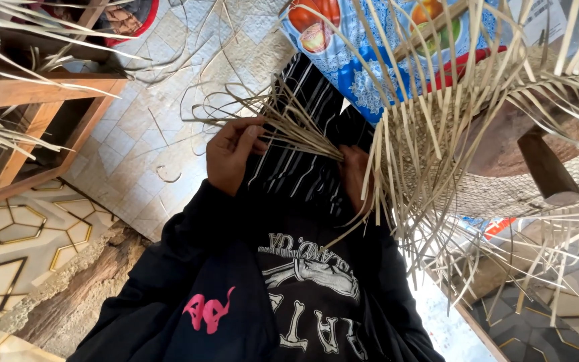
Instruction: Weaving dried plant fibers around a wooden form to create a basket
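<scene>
My left hand [230, 155] grips a bundle of loose pale straw strips [289, 124] that fan out up and to the left over my lap. To its right, my right hand [355, 175] pinches the same strips where they meet the edge of a half-woven straw piece [497, 167]. That woven piece is draped over a wooden block [544, 171], and its free strands hang down in front of my right arm. Both arms are in black sleeves; a black-and-white striped cloth [303, 167] covers my legs.
A wooden shelf frame [41, 107] with more straw stands at the left. The floor has pale square tiles [142, 127] and hexagon-patterned tiles [15, 234]. A blue printed sheet with fruit pictures [363, 60] lies beyond the weaving. Stray strands litter the floor.
</scene>
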